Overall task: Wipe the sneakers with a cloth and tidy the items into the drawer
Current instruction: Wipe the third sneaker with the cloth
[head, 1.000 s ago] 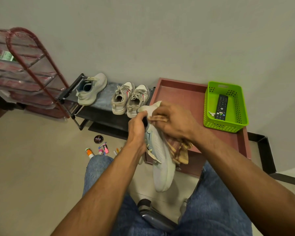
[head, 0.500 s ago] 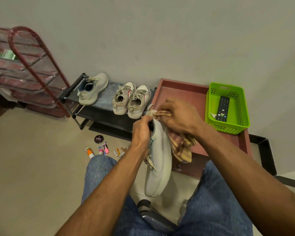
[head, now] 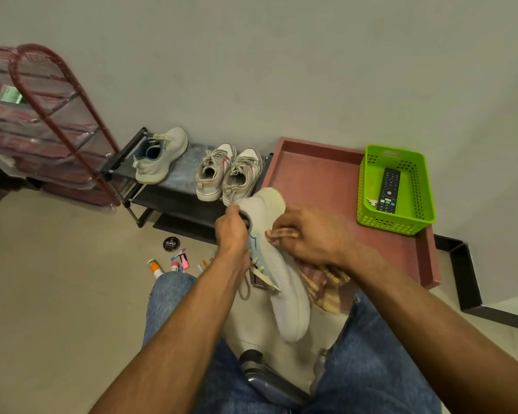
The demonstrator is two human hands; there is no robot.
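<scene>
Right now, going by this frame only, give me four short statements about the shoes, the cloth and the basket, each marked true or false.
1. The left hand holds the pale sneaker at its heel opening. True.
2. The right hand presses a checked cloth against that sneaker. True.
3. The green basket holds a sneaker. False: it holds a remote control.
4. The shoe rack carries four sneakers. False: three stand on it.

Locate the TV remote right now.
Head view, right side: the remote lies inside the green basket, which sits on the far right corner of the reddish tray-top table, against the wall.
</scene>
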